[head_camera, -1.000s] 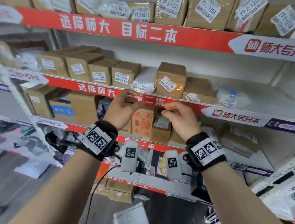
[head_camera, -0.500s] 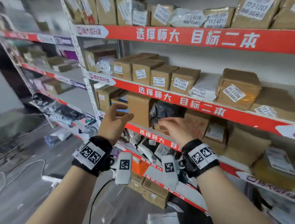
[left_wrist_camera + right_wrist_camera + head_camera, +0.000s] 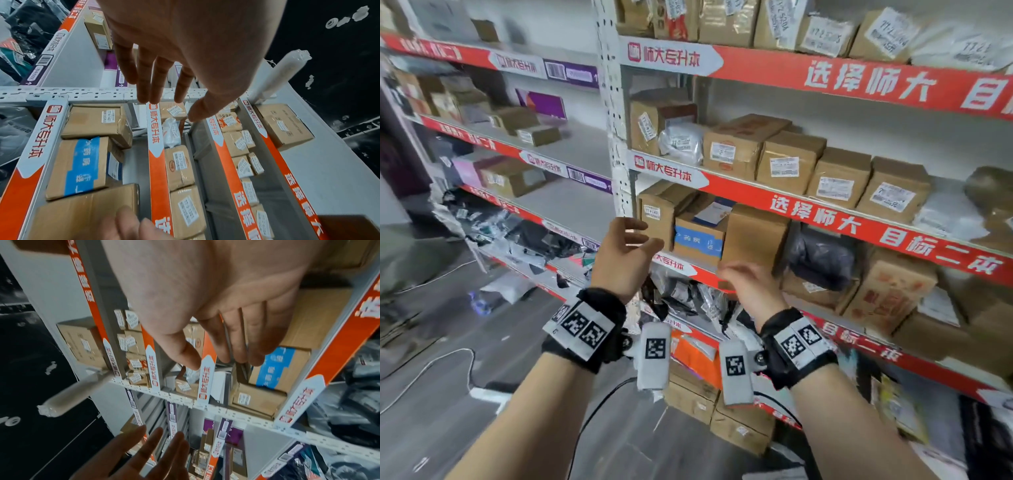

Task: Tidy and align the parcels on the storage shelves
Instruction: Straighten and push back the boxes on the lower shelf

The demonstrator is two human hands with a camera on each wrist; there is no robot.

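Brown cardboard parcels fill the red-edged shelves [image 3: 825, 209]. At the left end of the third shelf stand a labelled brown box [image 3: 655, 214], a blue-taped box [image 3: 698, 238] and a plain tall box [image 3: 753, 236]. My left hand [image 3: 645, 236] hovers open in front of the labelled box [image 3: 94, 120], fingers straight and holding nothing. My right hand [image 3: 726, 270] is open too, blurred, close before the plain box's lower front; contact cannot be told. The right wrist view shows its fingers [image 3: 236, 345] spread near the blue-taped box [image 3: 275, 369].
A white perforated upright [image 3: 616, 137] divides this bay from a sparser bay at left [image 3: 571, 150]. Black plastic bags [image 3: 541, 236] crowd the lower shelves. More boxes [image 3: 739, 425] sit at the bottom. A white cable [image 3: 431, 363] lies on the grey floor.
The view has swung left along the shelves. Both hands moved from the middle parcels to the left end of the third shelf, staying empty.
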